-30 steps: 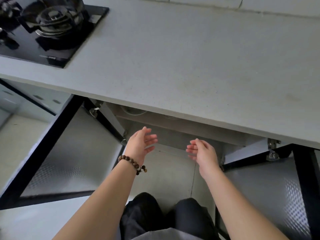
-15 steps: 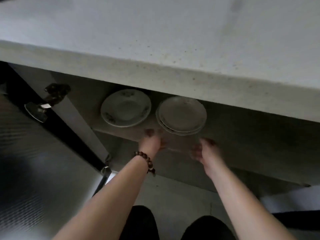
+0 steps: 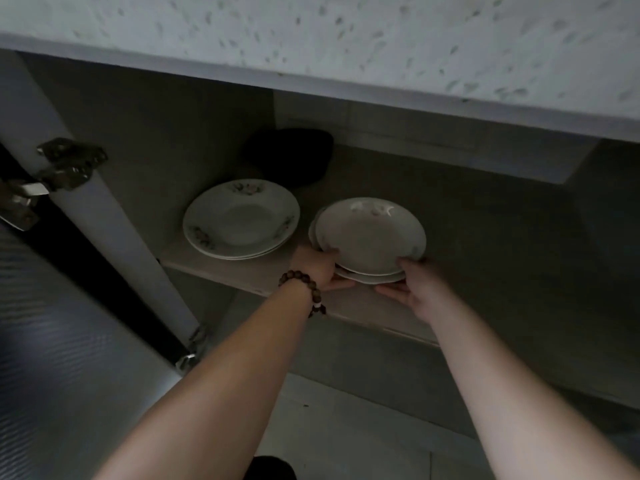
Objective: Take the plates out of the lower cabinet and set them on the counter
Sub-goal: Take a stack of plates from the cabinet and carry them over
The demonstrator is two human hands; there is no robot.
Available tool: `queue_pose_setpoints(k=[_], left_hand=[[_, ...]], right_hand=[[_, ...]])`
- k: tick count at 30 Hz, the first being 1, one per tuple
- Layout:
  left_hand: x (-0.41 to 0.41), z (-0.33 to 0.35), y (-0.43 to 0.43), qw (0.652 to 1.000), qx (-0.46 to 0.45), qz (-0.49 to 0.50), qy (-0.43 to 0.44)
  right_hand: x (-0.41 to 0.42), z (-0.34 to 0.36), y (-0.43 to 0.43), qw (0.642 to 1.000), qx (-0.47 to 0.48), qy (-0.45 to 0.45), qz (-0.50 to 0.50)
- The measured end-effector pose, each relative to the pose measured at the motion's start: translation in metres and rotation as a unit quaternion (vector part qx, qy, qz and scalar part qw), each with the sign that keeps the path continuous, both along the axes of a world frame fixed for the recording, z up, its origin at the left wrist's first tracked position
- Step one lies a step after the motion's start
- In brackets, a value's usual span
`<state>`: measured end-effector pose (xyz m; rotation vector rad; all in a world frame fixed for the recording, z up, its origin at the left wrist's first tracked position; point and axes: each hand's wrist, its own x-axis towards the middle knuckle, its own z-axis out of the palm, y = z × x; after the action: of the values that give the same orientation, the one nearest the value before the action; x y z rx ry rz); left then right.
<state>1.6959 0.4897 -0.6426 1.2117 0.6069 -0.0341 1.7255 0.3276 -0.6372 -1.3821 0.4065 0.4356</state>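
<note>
L hand (image 3: 317, 266) & R hand (image 3: 414, 282) clamp the right plate stack (image 3: 370, 237) at its near rim, thumbs on top. 2nd plate stack (image 3: 240, 220) sits just beside it on the shelf (image 3: 221, 268).

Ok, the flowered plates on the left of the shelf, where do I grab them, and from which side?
I'd grip the flowered plates at the near rim, from the open front, fingers under the bottom one. They lie flat near the shelf edge, the flared rim leaves room underneath, and the other stack crowds their right.
</note>
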Motion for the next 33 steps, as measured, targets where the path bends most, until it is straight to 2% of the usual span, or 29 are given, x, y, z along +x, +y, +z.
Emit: queue_pose_setpoints(k=[9, 14, 19, 30, 33], left_hand=[[-0.003, 0.002, 0.002, 1.0, 0.012, 0.01, 0.0], [-0.02, -0.001, -0.006, 0.999, 0.007, 0.036, -0.019], [-0.038, 0.009, -0.013, 0.997, 0.027, 0.059, -0.041], [-0.119, 0.103, -0.026, 0.988, 0.111, 0.091, 0.064], [-0.151, 0.136, -0.027, 0.987, 0.083, 0.104, 0.089]], right_hand=[[0.0, 0.004, 0.01, 1.0, -0.012, 0.008, 0.002], [-0.02, -0.004, 0.005, 0.998, -0.011, -0.019, -0.057], [-0.039, 0.007, -0.006, 0.996, -0.01, -0.058, -0.061], [-0.111, 0.084, -0.011, 0.997, -0.064, -0.016, -0.047], [-0.139, 0.107, -0.011, 0.993, -0.111, 0.012, -0.04]])
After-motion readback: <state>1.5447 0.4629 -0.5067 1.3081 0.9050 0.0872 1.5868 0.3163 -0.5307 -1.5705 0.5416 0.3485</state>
